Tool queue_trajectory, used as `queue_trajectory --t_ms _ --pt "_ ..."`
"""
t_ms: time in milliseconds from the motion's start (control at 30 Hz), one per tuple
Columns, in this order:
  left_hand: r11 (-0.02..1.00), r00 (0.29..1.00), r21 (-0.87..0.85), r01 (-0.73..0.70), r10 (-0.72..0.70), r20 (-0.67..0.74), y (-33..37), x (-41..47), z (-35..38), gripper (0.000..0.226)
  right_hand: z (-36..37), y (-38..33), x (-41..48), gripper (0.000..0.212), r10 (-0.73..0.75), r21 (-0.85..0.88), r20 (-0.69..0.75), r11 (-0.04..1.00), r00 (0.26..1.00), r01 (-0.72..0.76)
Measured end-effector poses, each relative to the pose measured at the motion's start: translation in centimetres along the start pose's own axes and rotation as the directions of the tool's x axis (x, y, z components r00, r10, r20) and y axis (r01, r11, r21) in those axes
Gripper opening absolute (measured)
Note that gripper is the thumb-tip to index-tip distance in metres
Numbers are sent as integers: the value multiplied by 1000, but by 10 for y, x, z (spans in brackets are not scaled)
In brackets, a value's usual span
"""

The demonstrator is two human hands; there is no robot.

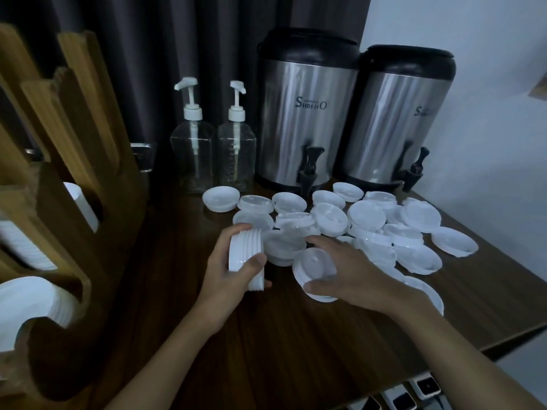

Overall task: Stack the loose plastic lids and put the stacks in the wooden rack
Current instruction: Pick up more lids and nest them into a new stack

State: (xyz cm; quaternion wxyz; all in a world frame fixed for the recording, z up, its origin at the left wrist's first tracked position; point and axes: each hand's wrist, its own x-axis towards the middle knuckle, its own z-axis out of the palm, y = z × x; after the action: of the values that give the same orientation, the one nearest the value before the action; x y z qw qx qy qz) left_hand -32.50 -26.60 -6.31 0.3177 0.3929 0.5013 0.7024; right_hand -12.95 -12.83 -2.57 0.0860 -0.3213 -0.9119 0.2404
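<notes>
My left hand (228,276) grips a stack of several white plastic lids (247,255), held on edge just above the dark wooden table (266,350). My right hand (349,270) closes around a single translucent lid (315,269), tilted up towards the stack. Many loose lids (367,229) lie scattered and overlapping across the middle and right of the table. The wooden rack (68,161) stands at the left, with white lid stacks (26,309) sitting in its slots.
Two steel drink dispensers (305,113) with black taps stand at the back, one (402,122) further right. Two clear pump bottles (192,143) stand left of them. The table's edge runs along the right, with white devices (414,392) below it.
</notes>
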Motion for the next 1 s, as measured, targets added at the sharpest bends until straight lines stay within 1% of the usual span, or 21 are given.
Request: queue_trajectory --t_ms 133,300,467,533,667,833,933,1000 --pt "1000 1000 -9 -4 4 -19 0 1 -2 59 -5 -3 -1 84 12 137 -101 991 995 2" --pt "1000 1000 -18 -14 14 -28 -1 2 -1 48 -6 -13 1 87 -3 236 -244 970 970 62" --pt "997 998 -72 30 -34 -50 4 2 0 60 -1 -27 7 78 -14 391 -369 905 929 169" --pt "994 997 -103 41 -47 -58 5 2 -1 61 3 -31 10 75 -3 473 -380 859 925 197" --pt "980 996 -189 59 -71 -60 8 1 -2 60 14 -38 15 77 17 601 -398 760 917 247" --pt "947 996 -315 66 -80 -33 12 2 -5 48 28 -51 17 64 26 665 -405 694 914 275" --pt "934 996 -351 72 -88 -30 15 2 -7 50 35 -61 18 59 36 698 -431 647 902 307" --pt "924 995 -374 79 -94 -22 16 2 -7 49 40 -66 19 51 23 715 -413 628 910 309"
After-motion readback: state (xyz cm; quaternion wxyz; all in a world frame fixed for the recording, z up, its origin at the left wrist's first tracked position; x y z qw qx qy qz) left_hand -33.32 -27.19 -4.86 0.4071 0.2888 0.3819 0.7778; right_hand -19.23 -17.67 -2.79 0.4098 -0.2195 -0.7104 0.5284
